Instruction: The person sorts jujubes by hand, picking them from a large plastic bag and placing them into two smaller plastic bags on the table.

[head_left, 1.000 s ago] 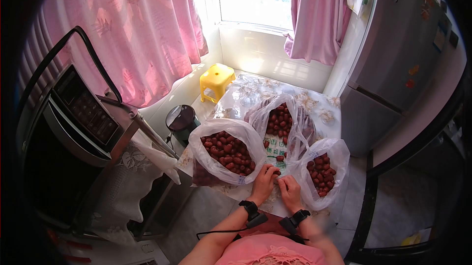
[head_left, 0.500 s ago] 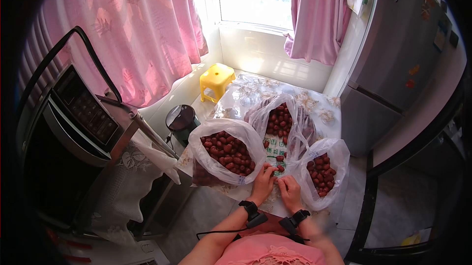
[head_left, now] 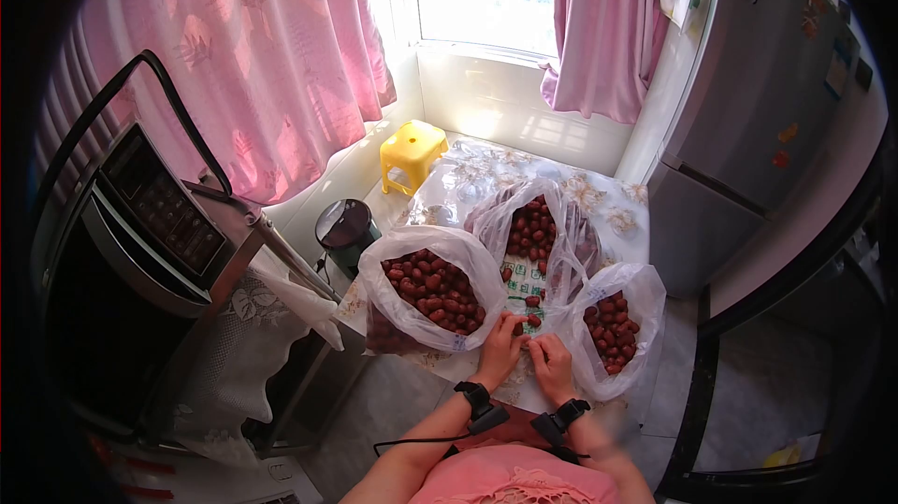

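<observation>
Three clear plastic bags of dark red dates are on the table: the left bag [head_left: 486,270], the back bag [head_left: 571,233] and the right bag [head_left: 652,317]. Between them, a few loose dates [head_left: 533,301] lie on green-printed plastic [head_left: 526,281]. My left hand [head_left: 503,347] is closed beside the left bag, its fingertips on a date [head_left: 518,328]. Close by on its right, my right hand [head_left: 550,360] has its fingers curled together near the right bag; whatever they hold is too small to make out. One more loose date [head_left: 534,321] lies just beyond my fingertips.
The table [head_left: 468,167] has a flowered cover. Behind its left corner stands a yellow stool [head_left: 412,151], with a dark lidded bin [head_left: 346,231] nearer. A microwave [head_left: 140,252] is on the left, a grey fridge [head_left: 748,111] on the right.
My hands have shifted only very slightly at the fingertips. The bags and loose dates look the same.
</observation>
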Tool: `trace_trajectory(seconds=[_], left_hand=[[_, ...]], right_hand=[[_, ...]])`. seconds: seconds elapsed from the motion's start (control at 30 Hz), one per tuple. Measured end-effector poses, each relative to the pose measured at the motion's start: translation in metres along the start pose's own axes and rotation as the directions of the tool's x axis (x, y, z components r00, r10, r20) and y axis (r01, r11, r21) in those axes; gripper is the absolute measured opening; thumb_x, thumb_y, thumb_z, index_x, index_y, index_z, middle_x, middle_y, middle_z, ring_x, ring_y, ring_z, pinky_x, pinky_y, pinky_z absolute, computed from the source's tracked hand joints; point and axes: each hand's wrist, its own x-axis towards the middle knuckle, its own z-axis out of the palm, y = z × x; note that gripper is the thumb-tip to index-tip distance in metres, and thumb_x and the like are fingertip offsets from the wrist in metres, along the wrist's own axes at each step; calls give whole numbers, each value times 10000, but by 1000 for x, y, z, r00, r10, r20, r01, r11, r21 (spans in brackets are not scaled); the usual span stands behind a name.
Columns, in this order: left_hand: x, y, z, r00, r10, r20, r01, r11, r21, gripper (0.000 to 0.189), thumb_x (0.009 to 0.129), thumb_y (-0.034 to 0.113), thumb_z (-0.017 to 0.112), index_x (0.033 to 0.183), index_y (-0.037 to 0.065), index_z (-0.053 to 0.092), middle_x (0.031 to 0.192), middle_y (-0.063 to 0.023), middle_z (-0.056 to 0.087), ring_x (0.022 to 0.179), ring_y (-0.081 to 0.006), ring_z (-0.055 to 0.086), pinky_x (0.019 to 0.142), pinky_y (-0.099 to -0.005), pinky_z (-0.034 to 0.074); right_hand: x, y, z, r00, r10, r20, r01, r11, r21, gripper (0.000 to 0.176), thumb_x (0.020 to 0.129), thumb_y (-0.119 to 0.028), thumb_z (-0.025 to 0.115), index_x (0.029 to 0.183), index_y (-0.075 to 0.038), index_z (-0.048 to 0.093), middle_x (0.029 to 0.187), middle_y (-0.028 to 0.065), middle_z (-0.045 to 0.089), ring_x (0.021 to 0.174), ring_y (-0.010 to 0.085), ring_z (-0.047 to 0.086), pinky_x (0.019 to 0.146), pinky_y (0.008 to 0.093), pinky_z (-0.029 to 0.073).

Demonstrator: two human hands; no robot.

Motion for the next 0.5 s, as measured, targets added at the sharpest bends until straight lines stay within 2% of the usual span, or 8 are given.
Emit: trace_trajectory(seconds=[0.03,0.27,0.33,0.5], left_hand=[[0,-1,1,1000,-5,-19,5,1000,-1,338,805,-43,715,1117,40,615,1057,-108,577,897,-270,645,776,-356,523],[1,1,-1,1000,-8,-8,8,1000,-27,321,817,-39,702,1117,28,611,1052,-114,597,912,-273,650,787,-357,525],[-1,-3,0,999,-33,6,34,998,-47,272,866,-39,634,1129,17,590,1100,-149,603,1020,-360,630,851,-406,513],[1,2,-2,1000,-6,5,6,999,-36,255,870,-64,595,1110,22,603,1119,-157,610,1045,-378,623,868,-418,510]], right_hand=[[0,0,0,1000,4,1,-4,1000,0,102,957,-86,628,929,11,639,884,160,615,811,359,619,714,411,491],[0,0,0,1000,0,1,0,1000,2,106,958,-93,629,926,8,638,881,159,613,812,361,619,713,412,491],[0,2,1,1000,-10,-6,10,1000,6,105,958,-94,631,925,6,639,878,157,614,811,360,620,716,409,493],[0,0,1,1000,-10,-8,10,1000,14,104,956,-94,635,922,3,641,878,157,615,812,357,622,720,404,496]])
